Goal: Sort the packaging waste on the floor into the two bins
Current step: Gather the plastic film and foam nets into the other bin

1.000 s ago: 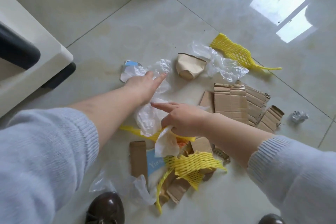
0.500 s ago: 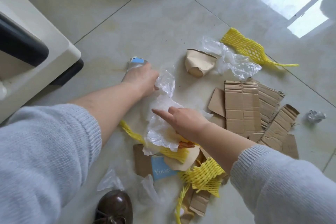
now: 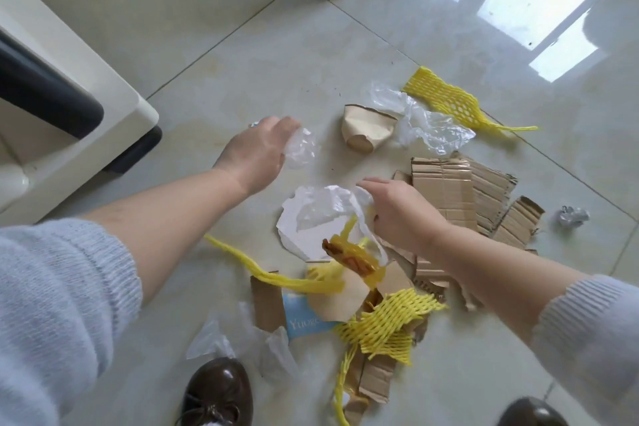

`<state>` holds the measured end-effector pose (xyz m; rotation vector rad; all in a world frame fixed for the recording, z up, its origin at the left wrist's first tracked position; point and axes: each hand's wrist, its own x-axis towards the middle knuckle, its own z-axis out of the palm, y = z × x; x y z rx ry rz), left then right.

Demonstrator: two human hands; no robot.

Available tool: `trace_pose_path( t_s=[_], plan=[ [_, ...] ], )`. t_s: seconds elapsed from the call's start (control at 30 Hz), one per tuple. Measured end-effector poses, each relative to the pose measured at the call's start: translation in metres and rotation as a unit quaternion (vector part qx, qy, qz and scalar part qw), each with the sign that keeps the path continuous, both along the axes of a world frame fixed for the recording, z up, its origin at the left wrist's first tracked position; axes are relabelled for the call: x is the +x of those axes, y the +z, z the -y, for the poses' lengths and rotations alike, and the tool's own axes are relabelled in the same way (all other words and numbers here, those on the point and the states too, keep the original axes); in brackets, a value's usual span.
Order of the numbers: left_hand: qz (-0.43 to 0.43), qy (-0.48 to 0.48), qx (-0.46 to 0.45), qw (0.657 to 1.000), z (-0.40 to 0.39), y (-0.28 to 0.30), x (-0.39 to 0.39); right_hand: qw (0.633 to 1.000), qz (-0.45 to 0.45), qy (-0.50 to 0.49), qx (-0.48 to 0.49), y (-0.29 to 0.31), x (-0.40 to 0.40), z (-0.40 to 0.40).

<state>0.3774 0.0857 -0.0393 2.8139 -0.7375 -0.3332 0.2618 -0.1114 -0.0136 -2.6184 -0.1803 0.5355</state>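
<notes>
two bare forearms, each out of a pale grey-blue ribbed knit sleeve: left sleeve (image 3: 52, 304) pushed up towards the elbow, right sleeve (image 3: 587, 332) likewise. glossy dark brown lace-up shoe (image 3: 218, 391) below; rounded toe of a second shoe (image 3: 532, 413) lower right.

Both hands (image 3: 254, 152) (image 3: 403, 214) grip clear plastic (image 3: 302, 149) above floor litter.

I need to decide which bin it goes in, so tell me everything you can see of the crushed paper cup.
The crushed paper cup lies on its side on the tiled floor, beyond both hands. It looks like tan kraft paper, dented and creased, its rim bent out of round, its small base turned toward the camera. A crumpled clear plastic film lies against its right side. Neither hand touches it.
</notes>
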Motion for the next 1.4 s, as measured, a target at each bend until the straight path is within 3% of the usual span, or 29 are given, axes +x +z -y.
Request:
trace_pose_path(
  t_s=[0.13,0.3,0.43,0.57,0.7,0.97,1.17,1.27,1.4],
  plan=[
    [0.012,-0.082,-0.018,0.996,0.009,0.031,-0.016,0.997,-0.027,-0.048,-0.054,0.048,-0.020,0.037],
    [0.008,-0.184,0.037,0.982,0.067,0.115,-0.067,0.989,0.028,-0.126,-0.071,0.107,-0.085,0.098],
    [0.108,-0.298,0.029,0.948,0.123,0.191,-0.120,0.972,0.062,-0.220,-0.044,0.163,-0.162,0.133],
    [0.188,-0.416,-0.016,0.890,0.179,0.249,-0.167,0.937,0.096,-0.325,-0.082,0.218,-0.237,0.167],
    [0.177,-0.443,-0.073,0.876,0.243,0.281,-0.222,0.885,0.144,-0.426,-0.123,0.255,-0.309,0.206],
    [0.150,-0.487,-0.162,0.845,0.367,0.275,-0.343,0.790,0.149,-0.588,-0.089,0.265,-0.437,0.302],
    [0.109,-0.504,-0.139,0.845,0.442,0.238,-0.405,0.735,0.187,-0.648,-0.069,0.237,-0.475,0.348],
    [0.078,-0.506,-0.146,0.847,0.471,0.216,-0.419,0.734,0.158,-0.658,-0.057,0.208,-0.475,0.363],
    [0.064,-0.494,-0.123,0.858,0.502,0.178,-0.428,0.769,0.092,-0.628,-0.081,0.164,-0.460,0.372]
  ],
)
